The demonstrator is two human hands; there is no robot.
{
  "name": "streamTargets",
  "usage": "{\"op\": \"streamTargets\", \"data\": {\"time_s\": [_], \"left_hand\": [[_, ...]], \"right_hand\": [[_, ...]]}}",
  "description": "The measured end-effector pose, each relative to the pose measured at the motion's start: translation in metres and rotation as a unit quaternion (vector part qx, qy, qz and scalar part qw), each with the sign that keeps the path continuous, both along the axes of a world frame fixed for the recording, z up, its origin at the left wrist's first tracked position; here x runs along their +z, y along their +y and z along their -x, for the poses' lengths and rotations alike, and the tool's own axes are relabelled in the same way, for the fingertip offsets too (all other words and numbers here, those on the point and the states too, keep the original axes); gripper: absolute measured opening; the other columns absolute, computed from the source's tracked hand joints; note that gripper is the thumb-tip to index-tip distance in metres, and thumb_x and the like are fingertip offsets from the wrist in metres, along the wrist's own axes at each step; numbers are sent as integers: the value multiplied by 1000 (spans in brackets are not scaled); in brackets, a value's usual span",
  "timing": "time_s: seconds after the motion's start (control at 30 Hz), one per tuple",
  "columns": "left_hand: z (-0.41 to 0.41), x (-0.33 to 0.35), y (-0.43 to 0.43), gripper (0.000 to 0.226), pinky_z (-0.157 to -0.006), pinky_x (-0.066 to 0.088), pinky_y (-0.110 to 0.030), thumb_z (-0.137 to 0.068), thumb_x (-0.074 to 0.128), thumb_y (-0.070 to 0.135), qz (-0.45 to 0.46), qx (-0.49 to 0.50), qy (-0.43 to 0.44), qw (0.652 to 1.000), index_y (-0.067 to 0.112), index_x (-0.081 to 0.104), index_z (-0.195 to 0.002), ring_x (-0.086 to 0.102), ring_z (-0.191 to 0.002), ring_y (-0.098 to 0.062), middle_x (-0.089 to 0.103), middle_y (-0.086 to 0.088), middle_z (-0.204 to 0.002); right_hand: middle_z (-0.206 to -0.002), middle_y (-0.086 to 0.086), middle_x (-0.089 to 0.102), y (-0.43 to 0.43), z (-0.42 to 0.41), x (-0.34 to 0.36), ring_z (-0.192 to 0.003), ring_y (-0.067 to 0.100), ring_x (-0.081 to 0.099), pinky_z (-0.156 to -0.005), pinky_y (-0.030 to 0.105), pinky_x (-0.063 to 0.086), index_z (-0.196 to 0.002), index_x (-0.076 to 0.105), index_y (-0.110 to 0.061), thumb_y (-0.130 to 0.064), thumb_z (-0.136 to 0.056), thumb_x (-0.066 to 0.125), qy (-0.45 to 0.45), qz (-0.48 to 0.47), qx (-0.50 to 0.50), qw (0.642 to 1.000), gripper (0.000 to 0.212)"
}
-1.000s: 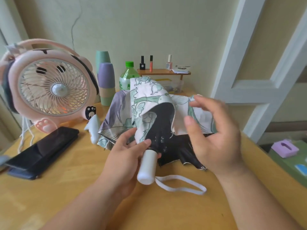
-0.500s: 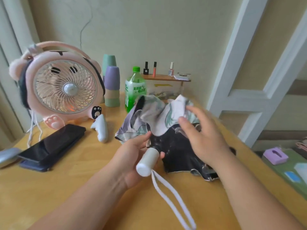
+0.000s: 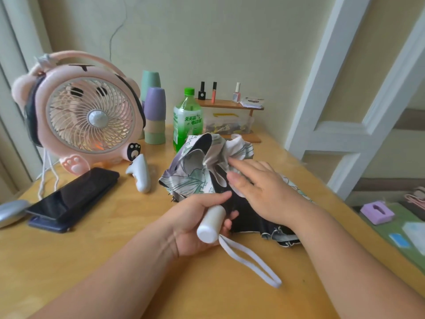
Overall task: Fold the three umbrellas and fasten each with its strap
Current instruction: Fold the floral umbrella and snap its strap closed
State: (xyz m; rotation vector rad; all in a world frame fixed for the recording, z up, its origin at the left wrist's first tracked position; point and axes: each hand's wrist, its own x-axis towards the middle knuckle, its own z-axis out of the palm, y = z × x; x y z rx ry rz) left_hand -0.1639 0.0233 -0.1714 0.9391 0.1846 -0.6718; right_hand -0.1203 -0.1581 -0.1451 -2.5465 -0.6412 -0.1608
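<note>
My left hand point(image 3: 195, 226) is gripping the umbrella handle point(image 3: 211, 223); my flat right hand point(image 3: 266, 194) is smoothing the canopy point(image 3: 190, 178); wrapping it tight probably comes next.

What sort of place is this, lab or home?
Probably a home, at a desk: pink cartoon fan, nail polish on a small shelf, phone on the wooden table.

Soft even daylight, faint shadows, mild overall blur; wide-angle bending at edges
</note>
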Motion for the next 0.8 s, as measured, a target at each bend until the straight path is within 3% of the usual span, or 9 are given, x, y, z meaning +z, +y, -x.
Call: {"op": "streamTargets", "data": {"time_s": [0.1,0.17,0.3,0.43,0.53,0.6,0.67,0.73,0.8], "left_hand": [[0,-2,-3,32,-49,48,-23,-90,69,42,-4,28,-15,999,16,66,-109,53,-52,-15,62,-9,-78],[1,-2,-4,49,-45,50,-24,-93,62,53,-19,64,-29,997,11,65,-119,58,-52,-21,68,-17,-86],[9,3,-4,47,-49,56,-34,-96,64,44,-57,93,-95,989,15,52,-131,69,-67,-39,65,-26,-123],[15,3,-5,32,-66,59,-45,-91,73,13,-98,91,-149,980,21,48,-109,71,-79,-46,63,-19,-113],[10,2,-7,43,-54,58,-40,-96,67,31,-72,140,-83,984,3,55,-126,73,-77,-45,65,-20,-105],[7,5,-6,58,-60,63,-48,-98,56,53,-60,136,-53,988,2,60,-126,75,-84,-43,71,-14,-103],[3,4,-4,77,-79,62,-53,-94,45,71,-52,103,-38,993,3,63,-124,75,-92,-41,77,-10,-98],[2,3,-5,91,-91,56,-59,-87,43,81,-54,89,-48,993,2,60,-128,74,-96,-43,77,-14,-105],[3,3,-7,87,-94,53,-65,-85,47,82,-81,110,-76,988,6,57,-126,73,-96,-44,76,-18,-105]], "right_hand": [[-159,-21,23,1,2,8,-149,4,16,-124,43,23,-156,7,-58,-83,-81,48,4,59,58,997,89],[-162,-19,15,-2,3,11,-151,7,14,-124,41,24,-153,-1,-61,-76,-82,60,-31,99,43,994,95],[-153,-23,32,-14,-1,17,-142,3,30,-114,33,36,-156,15,-56,-75,-83,60,-99,83,2,992,87],[-149,-26,38,-26,-5,22,-137,1,37,-108,33,42,-154,24,-55,-83,-70,65,-57,34,-39,997,97],[-153,-19,38,-28,-1,23,-143,8,32,-116,37,36,-155,23,-52,-79,-69,70,-50,12,-87,995,102],[-150,-13,41,-24,17,21,-143,12,28,-118,35,29,-156,26,-46,-68,-73,76,-97,-26,-143,985,99],[-135,-8,51,-15,52,12,-132,17,40,-112,33,36,-148,44,-32,-56,-77,78,-215,-106,-183,953,82],[-104,-7,58,-4,92,-7,-100,18,56,-89,36,51,-123,59,-25,-54,-79,76,-296,-180,-185,920,55],[-77,-6,60,8,119,-19,-73,12,60,-68,37,53,-107,56,-34,-74,-72,66,-156,-239,-181,941,53]]}}
